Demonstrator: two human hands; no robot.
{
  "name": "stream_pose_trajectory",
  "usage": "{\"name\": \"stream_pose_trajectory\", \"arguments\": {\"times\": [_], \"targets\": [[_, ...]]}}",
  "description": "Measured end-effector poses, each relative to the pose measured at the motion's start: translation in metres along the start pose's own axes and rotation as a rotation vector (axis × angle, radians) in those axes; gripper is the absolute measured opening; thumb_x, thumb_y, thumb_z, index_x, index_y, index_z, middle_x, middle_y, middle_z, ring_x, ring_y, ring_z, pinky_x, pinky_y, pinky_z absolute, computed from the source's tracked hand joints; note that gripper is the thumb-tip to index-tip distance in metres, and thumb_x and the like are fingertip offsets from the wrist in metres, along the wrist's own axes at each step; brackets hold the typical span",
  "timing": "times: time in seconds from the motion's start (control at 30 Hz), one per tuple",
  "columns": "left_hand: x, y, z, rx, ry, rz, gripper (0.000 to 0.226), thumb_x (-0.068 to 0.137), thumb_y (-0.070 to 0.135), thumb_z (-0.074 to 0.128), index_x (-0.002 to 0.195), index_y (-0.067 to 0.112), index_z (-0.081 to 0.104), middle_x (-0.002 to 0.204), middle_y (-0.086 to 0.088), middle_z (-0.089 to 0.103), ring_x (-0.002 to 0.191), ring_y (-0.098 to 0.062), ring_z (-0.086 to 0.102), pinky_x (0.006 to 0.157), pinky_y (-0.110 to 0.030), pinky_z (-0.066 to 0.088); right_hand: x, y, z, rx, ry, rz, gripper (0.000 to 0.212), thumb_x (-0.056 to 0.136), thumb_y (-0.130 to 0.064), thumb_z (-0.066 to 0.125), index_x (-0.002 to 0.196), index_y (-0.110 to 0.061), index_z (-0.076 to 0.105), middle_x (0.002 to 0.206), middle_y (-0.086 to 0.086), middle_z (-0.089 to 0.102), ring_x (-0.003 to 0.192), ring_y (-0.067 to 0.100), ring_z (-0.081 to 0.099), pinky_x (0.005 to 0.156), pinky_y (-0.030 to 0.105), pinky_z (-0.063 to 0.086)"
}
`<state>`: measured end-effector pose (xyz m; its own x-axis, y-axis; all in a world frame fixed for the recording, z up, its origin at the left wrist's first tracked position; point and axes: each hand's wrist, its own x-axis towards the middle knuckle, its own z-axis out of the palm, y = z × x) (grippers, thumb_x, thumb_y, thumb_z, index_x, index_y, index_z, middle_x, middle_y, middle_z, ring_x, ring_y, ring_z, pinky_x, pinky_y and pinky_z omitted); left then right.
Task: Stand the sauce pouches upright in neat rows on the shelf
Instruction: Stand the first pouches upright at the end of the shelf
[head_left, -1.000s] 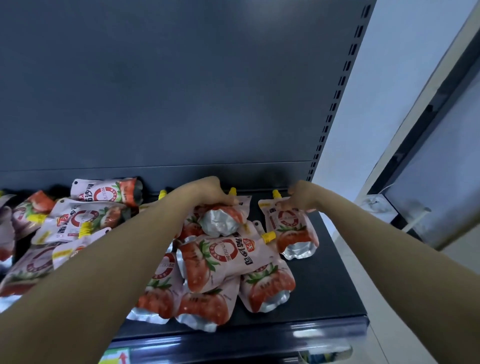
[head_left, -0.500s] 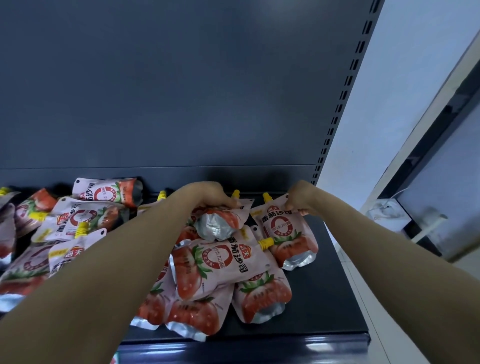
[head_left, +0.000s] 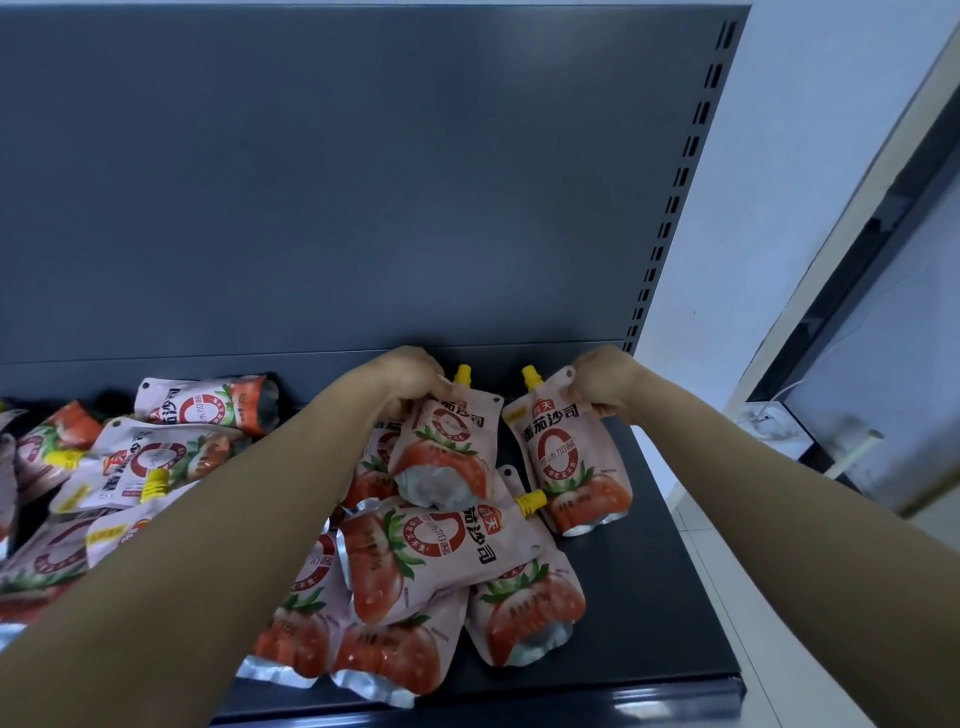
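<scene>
Barely begun: left hand (head_left: 410, 376) and right hand (head_left: 602, 384) each pinching the top of a tomato sauce pouch (head_left: 569, 457) at the back right of the dark shelf (head_left: 665, 597), no row standing, remaining pouches (head_left: 431, 551) heaped flat leftward.

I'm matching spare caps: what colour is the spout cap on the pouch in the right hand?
Yellow. The cap tops the pouch held by the right hand; the head view shows it.

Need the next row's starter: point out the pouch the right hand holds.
The pouch at the far right, beside the back panel: right hand pinches its top corner, yellow cap up.
</scene>
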<state>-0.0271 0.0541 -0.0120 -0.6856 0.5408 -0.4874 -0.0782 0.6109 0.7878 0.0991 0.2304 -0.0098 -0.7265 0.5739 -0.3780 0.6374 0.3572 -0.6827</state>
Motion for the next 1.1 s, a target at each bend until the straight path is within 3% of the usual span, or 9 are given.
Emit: {"name": "stream_pose_trajectory", "arguments": {"times": [0.13,0.27,0.37,0.47,0.53,0.63,0.8,0.9,1.1], "targets": [[-0.004,0.006,-0.006,-0.102,0.066,0.088,0.039,0.074,-0.001,0.072,0.111,0.007,0.06,0.096,-0.015,0.069,0.094,-0.036,0.066,0.088,-0.053,0.053,-0.007,-0.01,-0.009,0.068,0.129,-0.079,0.02,0.089,0.003,0.052,0.107,0.003,0.06,0.122,0.03,0.06,0.111,0.041,0.06,0.055,0.024,0.042],[-0.009,0.022,-0.01,-0.252,0.112,0.216,0.034,0.071,-0.008,0.072,0.101,0.006,0.066,0.086,-0.015,0.07,0.079,-0.03,0.069,0.077,-0.04,0.058,-0.008,-0.015,-0.018,0.23,0.271,-0.166,0.01,0.092,0.0,0.048,0.088,-0.004,0.057,0.084,0.017,0.055,0.076,0.026,0.055,0.056,0.029,0.042],[-0.015,0.03,-0.011,-0.35,0.143,0.3,0.022,0.072,-0.009,0.07,0.088,0.006,0.068,0.071,-0.007,0.071,0.063,-0.018,0.068,0.057,-0.025,0.058,-0.008,-0.013,-0.02,0.37,0.329,-0.186,0.019,0.093,-0.001,0.048,0.079,-0.011,0.055,0.073,0.005,0.055,0.065,0.019,0.052,0.049,0.021,0.041],[-0.018,0.027,-0.006,-0.335,0.153,0.37,0.017,0.075,-0.005,0.069,0.071,0.012,0.069,0.057,0.004,0.071,0.061,-0.013,0.067,0.058,-0.021,0.055,-0.008,-0.006,-0.018,0.546,0.309,-0.157,0.023,0.095,-0.001,0.047,0.079,-0.013,0.057,0.071,-0.001,0.059,0.064,0.014,0.056,0.041,0.016,0.045],[-0.016,0.02,-0.002,-0.289,0.176,0.376,0.022,0.075,-0.005,0.069,0.067,0.014,0.069,0.057,0.004,0.07,0.066,-0.015,0.066,0.065,-0.025,0.054,-0.004,-0.002,-0.019,0.575,0.285,-0.154,0.025,0.094,0.0,0.049,0.077,-0.015,0.059,0.076,-0.001,0.062,0.073,0.017,0.06,0.052,0.019,0.048],[-0.014,0.016,-0.001,-0.294,0.188,0.363,0.021,0.077,-0.006,0.067,0.069,0.013,0.068,0.072,-0.005,0.069,0.073,-0.02,0.064,0.074,-0.032,0.054,-0.003,-0.001,-0.022,0.522,0.302,-0.139,0.017,0.093,0.001,0.052,0.098,-0.01,0.064,0.092,0.004,0.064,0.083,0.019,0.061,0.064,0.024,0.048],[-0.016,0.016,-0.006,-0.088,0.203,0.352,0.009,0.081,0.004,0.067,0.09,0.005,0.07,0.079,-0.004,0.068,0.077,-0.018,0.066,0.079,-0.032,0.056,-0.005,0.004,-0.023,0.456,0.315,-0.112,0.027,0.091,0.003,0.054,0.115,-0.002,0.063,0.111,0.011,0.066,0.099,0.024,0.061,0.083,0.029,0.048],[-0.021,0.016,-0.003,0.008,0.197,0.369,0.008,0.082,0.008,0.068,0.077,0.014,0.071,0.08,-0.005,0.07,0.087,-0.023,0.067,0.087,-0.037,0.054,-0.005,0.006,-0.024,0.421,0.326,-0.105,0.032,0.089,0.004,0.055,0.12,-0.001,0.061,0.123,0.014,0.064,0.114,0.03,0.059,0.09,0.033,0.05],[-0.033,0.023,0.027,-0.001,0.086,0.409,0.013,0.083,0.006,0.065,0.074,0.015,0.069,0.076,-0.003,0.069,0.079,-0.019,0.065,0.086,-0.037,0.054,-0.011,0.01,-0.035,0.376,0.281,-0.146,0.029,0.091,-0.005,0.059,0.119,-0.001,0.061,0.118,0.011,0.064,0.097,0.022,0.057,0.082,0.029,0.045]]}}
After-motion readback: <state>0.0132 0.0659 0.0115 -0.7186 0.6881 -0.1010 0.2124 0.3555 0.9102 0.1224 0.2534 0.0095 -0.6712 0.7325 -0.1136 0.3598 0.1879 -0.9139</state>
